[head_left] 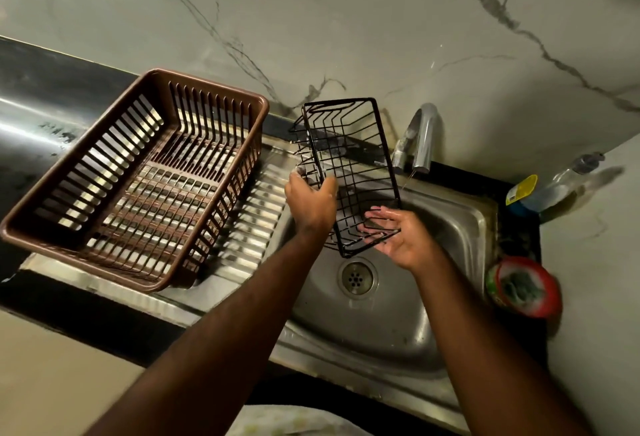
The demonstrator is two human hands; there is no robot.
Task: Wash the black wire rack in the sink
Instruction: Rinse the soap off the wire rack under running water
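The black wire rack (349, 158) is held tilted on edge above the steel sink (450, 224), its far end up near the wall. My left hand (311, 198) grips the rack's left side, fingers curled round the wires. My right hand (394, 233) cups the rack's lower end, palm up, with the fingers lying fairly straight along the wires and wet. The drain (357, 277) lies just below the rack. A thin trickle of water falls from the tap (420, 138) to the right of the rack.
A brown plastic dish basket (138, 172) sits on the ribbed draining board at the left. A clear bottle with a yellow label (554, 183) lies at the back right. A red-rimmed tub holding a scrubber (523, 286) stands right of the sink. The marbled wall rises behind.
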